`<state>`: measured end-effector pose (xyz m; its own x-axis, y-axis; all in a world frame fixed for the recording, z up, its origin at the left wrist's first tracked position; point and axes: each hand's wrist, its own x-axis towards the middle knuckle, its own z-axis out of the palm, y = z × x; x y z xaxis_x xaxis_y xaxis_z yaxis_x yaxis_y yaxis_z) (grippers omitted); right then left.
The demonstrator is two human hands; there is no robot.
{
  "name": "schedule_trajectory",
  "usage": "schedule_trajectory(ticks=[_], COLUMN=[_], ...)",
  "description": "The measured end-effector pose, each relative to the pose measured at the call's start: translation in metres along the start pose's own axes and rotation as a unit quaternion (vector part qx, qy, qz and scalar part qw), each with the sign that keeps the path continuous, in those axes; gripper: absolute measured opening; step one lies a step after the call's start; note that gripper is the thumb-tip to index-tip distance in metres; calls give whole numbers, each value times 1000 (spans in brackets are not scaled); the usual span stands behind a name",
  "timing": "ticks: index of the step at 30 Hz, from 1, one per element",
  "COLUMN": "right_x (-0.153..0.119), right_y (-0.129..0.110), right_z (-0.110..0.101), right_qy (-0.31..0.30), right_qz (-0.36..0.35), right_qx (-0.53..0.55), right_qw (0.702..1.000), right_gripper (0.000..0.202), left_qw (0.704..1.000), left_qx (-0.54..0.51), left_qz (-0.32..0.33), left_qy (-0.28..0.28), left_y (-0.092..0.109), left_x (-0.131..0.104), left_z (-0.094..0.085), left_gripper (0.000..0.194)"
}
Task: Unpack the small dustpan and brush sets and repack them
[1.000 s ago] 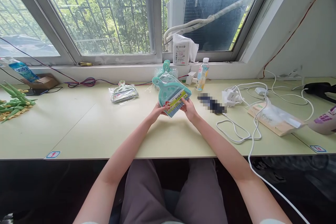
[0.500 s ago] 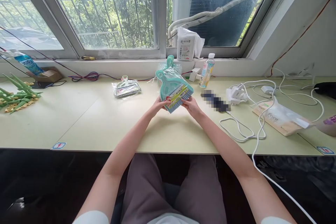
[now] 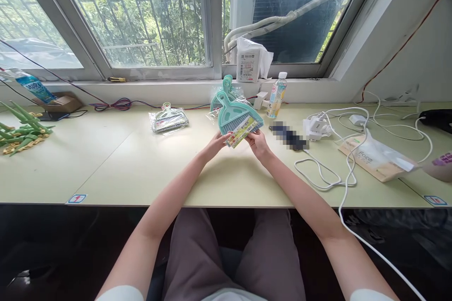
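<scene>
Both hands hold a mint-green mini dustpan and brush set [image 3: 229, 115] above the table, tilted, handle pointing away from me. Its yellow-green printed label [image 3: 242, 130] lies across the bristles. My left hand [image 3: 216, 145] grips the lower left edge, thumb on the label. My right hand [image 3: 257, 143] closes on the lower right edge, its fingertips partly hidden. Right behind the held set are more mint-green dustpans [image 3: 227, 83] in clear plastic wrap. Off to the left lies another wrapped dustpan set [image 3: 170, 119].
A drink bottle [image 3: 277, 95] and tissue pack [image 3: 249, 61] stand behind. On the right are a blurred-out dark object [image 3: 288, 136], white chargers [image 3: 318, 127], a looped white cable [image 3: 326, 187] and a paper packet [image 3: 376, 157]. Green plants [image 3: 23, 129] lie far left.
The held dustpan set has tipped, so its face shows flatter and the label angle has shifted. Both hands keep their grip. The view has moved slightly.
</scene>
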<state>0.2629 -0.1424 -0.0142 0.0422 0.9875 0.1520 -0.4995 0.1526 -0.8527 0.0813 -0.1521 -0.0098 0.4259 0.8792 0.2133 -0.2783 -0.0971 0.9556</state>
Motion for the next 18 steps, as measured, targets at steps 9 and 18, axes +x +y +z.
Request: schedule_trajectory(ticks=[9,18], right_x=[-8,0], right_y=[-14,3], right_z=[-1,1], right_qy=[-165,-11], right_qz=[27,12], right_qx=[15,-24], right_qw=[986,1000], right_gripper=[41,45], left_qw=[993,997], left_qx=[-3,19], left_qz=[9,6], left_qy=[115,79], left_y=[-1,-1], left_x=[3,-2], left_z=[-5,6], left_gripper=[50,58])
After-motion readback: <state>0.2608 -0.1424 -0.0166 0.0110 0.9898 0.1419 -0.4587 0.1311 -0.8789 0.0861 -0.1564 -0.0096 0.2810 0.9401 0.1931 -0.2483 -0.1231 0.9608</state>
